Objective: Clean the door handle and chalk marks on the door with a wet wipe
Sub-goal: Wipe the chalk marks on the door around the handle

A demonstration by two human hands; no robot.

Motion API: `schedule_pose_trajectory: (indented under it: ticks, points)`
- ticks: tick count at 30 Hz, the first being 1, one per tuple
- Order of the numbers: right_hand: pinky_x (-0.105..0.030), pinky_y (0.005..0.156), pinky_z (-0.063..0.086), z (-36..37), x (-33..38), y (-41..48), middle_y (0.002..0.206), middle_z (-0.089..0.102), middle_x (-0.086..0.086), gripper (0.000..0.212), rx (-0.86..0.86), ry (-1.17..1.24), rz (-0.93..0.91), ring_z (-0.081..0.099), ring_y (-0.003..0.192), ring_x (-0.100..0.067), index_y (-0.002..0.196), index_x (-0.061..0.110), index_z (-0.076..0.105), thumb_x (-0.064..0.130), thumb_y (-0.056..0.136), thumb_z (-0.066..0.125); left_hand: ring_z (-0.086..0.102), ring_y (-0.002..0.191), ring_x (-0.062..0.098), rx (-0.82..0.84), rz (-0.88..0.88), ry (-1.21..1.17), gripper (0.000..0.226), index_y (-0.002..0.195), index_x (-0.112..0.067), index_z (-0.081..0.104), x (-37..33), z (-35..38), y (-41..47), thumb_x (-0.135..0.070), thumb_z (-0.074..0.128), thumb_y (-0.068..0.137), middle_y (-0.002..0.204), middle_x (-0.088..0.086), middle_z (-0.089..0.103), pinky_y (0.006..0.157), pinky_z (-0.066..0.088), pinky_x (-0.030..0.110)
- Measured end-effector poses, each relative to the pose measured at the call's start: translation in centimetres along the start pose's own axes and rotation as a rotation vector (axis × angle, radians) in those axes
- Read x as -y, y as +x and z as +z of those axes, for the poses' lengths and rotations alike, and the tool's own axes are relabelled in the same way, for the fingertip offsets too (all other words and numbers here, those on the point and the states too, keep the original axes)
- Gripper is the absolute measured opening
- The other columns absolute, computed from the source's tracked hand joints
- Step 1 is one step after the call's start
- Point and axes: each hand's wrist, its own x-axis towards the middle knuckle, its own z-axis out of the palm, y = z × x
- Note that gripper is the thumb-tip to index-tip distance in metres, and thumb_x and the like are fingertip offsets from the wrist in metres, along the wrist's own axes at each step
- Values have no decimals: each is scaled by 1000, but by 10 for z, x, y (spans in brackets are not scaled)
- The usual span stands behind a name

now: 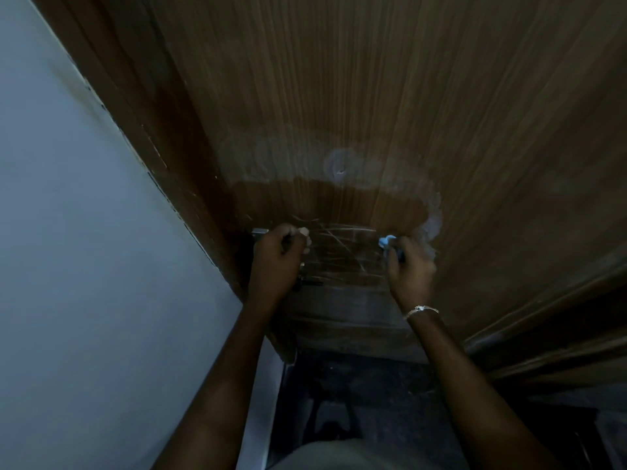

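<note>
Pale blue wet wipe [387, 240], bunched small, was pinched in the curled fingers of the right hand [412, 266] and held against the wooden door [373, 79]; only a fold of it showed above the knuckles. A thin metal bracelet [421, 310] circled the right wrist. The left hand [276, 257] was closed round the door handle [260, 233], fingers wrapped over it, so that just the bright metal end of the handle stuck out to the left of the knuckles, close to the door's edge. Below that hand a small dark fitting [303, 283] sat on the door, too dim to tell whether it was a lock or a key.

Between the two hands lay the chalk marks [339, 237]: several thin white lines, crossing one another like scratches. Directly above them a darker, damp-looking patch [325, 201] of wood spread in a rough oval. Along the upper and right borders of this patch ran a pale chalky haze [342, 164], thickest in a whitish ring above the patch and in a cloudy blot just above the right hand. Elsewhere the door showed plain vertical brown grain.

To the left, the dark wooden door frame [142, 113] ran diagonally and met a pale grey-blue wall [84, 266]. Beneath the forearms the dark floor [356, 385] was visible, and at lower right stood dark wooden mouldings [559, 334], their form unclear in the low light.
</note>
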Motion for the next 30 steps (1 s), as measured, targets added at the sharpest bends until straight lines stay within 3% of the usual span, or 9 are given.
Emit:
schedule_pose_trajectory:
  ticks: [4,7,10,12,15,19,21,26,30]
  points:
    - [-25,71,47,-18,1,19,87,70,-4,3,-218,106,125,64,77,-15,89,10,68,8,89,66,70,83,3,-28,-26,-11,21,92,-15,68,4,-3,-1,-29,55,100,89,-5,72,74,58,21]
    - [-22,70,42,-8,17,21,85,66,-1,5,-117,45,32,61,77,-14,86,12,64,8,88,65,71,83,5,5,-32,-20,21,93,-16,68,1,1,0,-30,54,100,89,-4,72,78,60,31]
    - [-22,71,42,-1,-5,2,83,65,-4,7,-14,-3,59,61,77,-20,85,11,63,4,86,64,71,84,6,18,-14,-48,20,93,-15,68,-2,3,-1,-28,56,100,89,-3,73,78,59,30]
    - [-26,74,50,-10,-15,1,88,71,-2,9,-91,75,178,66,81,-19,87,13,67,5,85,63,72,84,6,2,-18,-56,20,92,-15,68,1,-2,-2,-29,56,99,89,-3,73,79,59,30]
    - [-10,73,45,-20,0,18,88,71,1,7,-242,156,217,63,80,-7,85,11,69,5,85,65,72,82,6,-31,-32,-40,22,90,-14,69,5,-8,-3,-29,56,100,88,-4,73,78,58,29]
    - [-28,70,48,7,15,12,85,65,-3,5,-43,38,59,62,79,-16,86,13,62,10,89,61,72,84,5,-6,-37,-45,23,94,-12,69,2,-4,-4,-29,55,100,90,-3,73,80,60,31]
    - [-25,68,45,15,4,-5,86,65,-5,6,55,-30,70,62,78,-21,89,13,63,7,88,62,72,84,5,5,-29,-40,22,94,-13,69,1,-4,-5,-30,55,100,90,-3,73,81,60,32]
    - [-29,73,52,-4,2,10,86,71,0,7,-158,97,133,66,78,-14,86,13,70,8,85,66,71,84,10,-25,-53,-53,24,90,-12,69,10,-14,-7,-29,55,100,88,-2,73,82,60,37]
    - [-26,68,51,17,30,11,85,67,-2,6,-13,134,35,62,77,-13,90,10,69,6,87,66,71,81,7,0,-43,-52,24,91,-10,69,6,-10,-8,-27,55,100,87,-1,73,78,59,28]
